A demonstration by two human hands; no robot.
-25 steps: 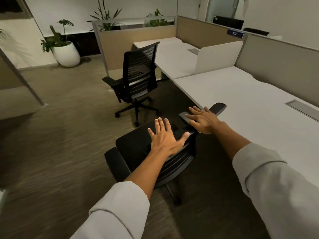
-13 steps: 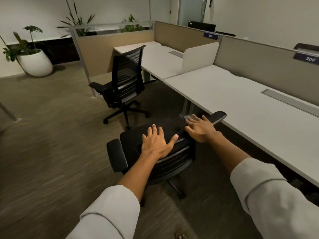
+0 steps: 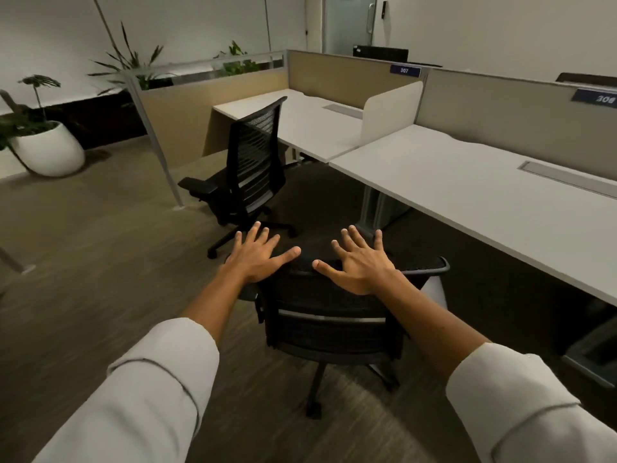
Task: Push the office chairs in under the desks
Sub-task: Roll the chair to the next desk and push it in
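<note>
A black mesh office chair (image 3: 330,325) stands right in front of me with its back toward me, out on the carpet in front of the near white desk (image 3: 467,202). My left hand (image 3: 258,253) lies flat with fingers spread on the left end of the backrest's top edge. On the right part of that edge, my right hand (image 3: 360,262) rests the same way. A second black chair (image 3: 248,168) stands further off, turned sideways, apart from the far white desk (image 3: 310,128).
Beige partition panels (image 3: 500,108) run behind both desks, with a white divider (image 3: 390,111) between them. A white potted plant (image 3: 48,150) sits on the floor at the left. A slanted metal post (image 3: 157,145) stands left of the far chair. A dark bin (image 3: 594,355) is under the near desk.
My right hand left the chair's armrest and now lies on the backrest top beside my left hand. The near chair has turned so that its back faces me, and my view swung right.
</note>
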